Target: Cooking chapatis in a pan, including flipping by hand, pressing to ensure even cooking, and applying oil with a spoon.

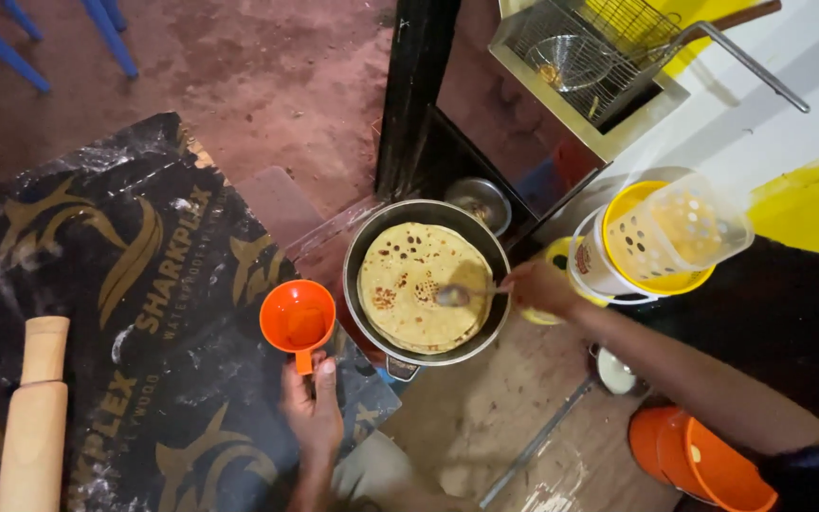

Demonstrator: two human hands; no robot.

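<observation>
left hand [310, 403] holds orange cup [297, 319]; browned-spotted flatbread [424, 287] under spoon [457, 295].

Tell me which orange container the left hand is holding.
The small orange cup, gripped by its handle in the left hand beside the pan; the bigger orange bucket sits untouched at lower right.

Setting: makeshift outdoor cooking stall. Bare red dirt ground [267, 85] far left; floured dark board [125, 313] with wooden rolling pin [35, 417] near left; flatbread [424, 284] in round pan [362, 246] at centre; wire frying basket [580, 57] far right.
</observation>
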